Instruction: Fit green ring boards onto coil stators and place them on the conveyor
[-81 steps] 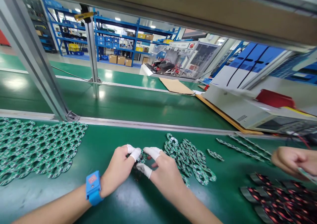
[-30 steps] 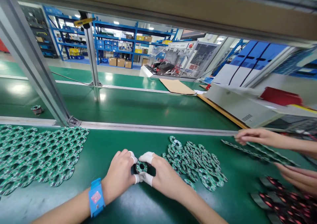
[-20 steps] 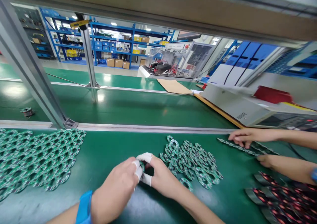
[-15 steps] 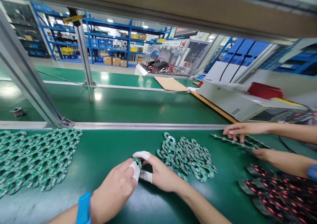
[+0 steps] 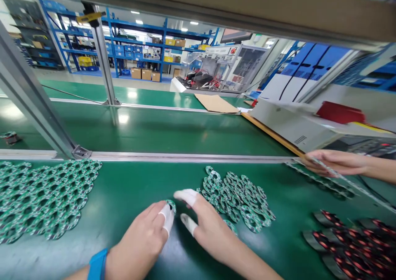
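Note:
My left hand (image 5: 145,238), with a blue wristband and white finger cots, pinches a small round green circuit board (image 5: 171,205) at its fingertips above the green mat. My right hand (image 5: 206,226) sits just right of it, its cot-covered finger and thumb spread apart and off the board. A pile of loose round green boards (image 5: 238,197) lies just right of my right hand. A large sheet of joined round boards (image 5: 43,197) lies at the left.
Another person's hand (image 5: 334,162) at the right holds a strip of boards (image 5: 328,181). Black coils with red wire (image 5: 349,247) lie at the lower right. An aluminium rail (image 5: 185,157) and post (image 5: 34,102) border a green conveyor (image 5: 161,129); a white machine (image 5: 297,127) stands beyond.
My right hand has let go of the small board and opened its fingers; my left hand keeps the board. The other person's hands have lifted a strip at the right.

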Action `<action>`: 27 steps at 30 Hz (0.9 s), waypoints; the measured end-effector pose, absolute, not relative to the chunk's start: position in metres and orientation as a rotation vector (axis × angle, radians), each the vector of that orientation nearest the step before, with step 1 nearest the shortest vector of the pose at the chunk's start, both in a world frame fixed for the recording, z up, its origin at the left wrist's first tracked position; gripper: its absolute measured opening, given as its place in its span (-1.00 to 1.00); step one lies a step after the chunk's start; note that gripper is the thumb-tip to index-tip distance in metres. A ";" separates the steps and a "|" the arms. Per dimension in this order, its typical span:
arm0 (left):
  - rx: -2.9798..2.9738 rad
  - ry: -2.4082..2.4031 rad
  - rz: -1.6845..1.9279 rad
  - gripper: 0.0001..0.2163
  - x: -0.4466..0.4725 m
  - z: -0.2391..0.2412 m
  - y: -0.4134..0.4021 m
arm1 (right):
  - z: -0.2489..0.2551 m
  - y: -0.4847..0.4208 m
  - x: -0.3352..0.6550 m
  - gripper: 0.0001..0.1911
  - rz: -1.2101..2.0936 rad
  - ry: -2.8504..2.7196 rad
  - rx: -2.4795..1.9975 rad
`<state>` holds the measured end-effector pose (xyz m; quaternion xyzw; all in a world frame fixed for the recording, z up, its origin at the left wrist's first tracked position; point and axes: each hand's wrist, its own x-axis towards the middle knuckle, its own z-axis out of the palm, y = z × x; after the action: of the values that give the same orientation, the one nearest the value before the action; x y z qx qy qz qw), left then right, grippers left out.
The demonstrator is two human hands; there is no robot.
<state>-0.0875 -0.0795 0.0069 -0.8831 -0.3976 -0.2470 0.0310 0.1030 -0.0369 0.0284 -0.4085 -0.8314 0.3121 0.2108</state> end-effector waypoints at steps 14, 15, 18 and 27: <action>-2.066 -2.491 -0.962 -0.72 -0.188 0.052 0.103 | 0.134 0.044 0.301 -0.29 0.666 -2.157 -1.196; -2.022 -2.523 -0.963 -0.67 -0.197 0.052 0.106 | 0.131 0.036 0.282 -0.29 0.775 -2.246 -1.137; -2.052 -2.515 -0.990 -0.51 -0.194 0.046 0.092 | 0.098 -0.006 0.188 -0.46 0.985 -2.422 -1.050; -3.648 -1.740 -0.773 -0.40 -0.112 0.033 -0.017 | 0.020 -0.022 0.092 -0.74 1.131 -2.182 -1.209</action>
<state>-0.1116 -0.0166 0.0327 -0.7836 -0.3737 -0.1659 -0.4678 0.0917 -0.0217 0.0195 -0.4325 -0.7805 0.4046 0.2001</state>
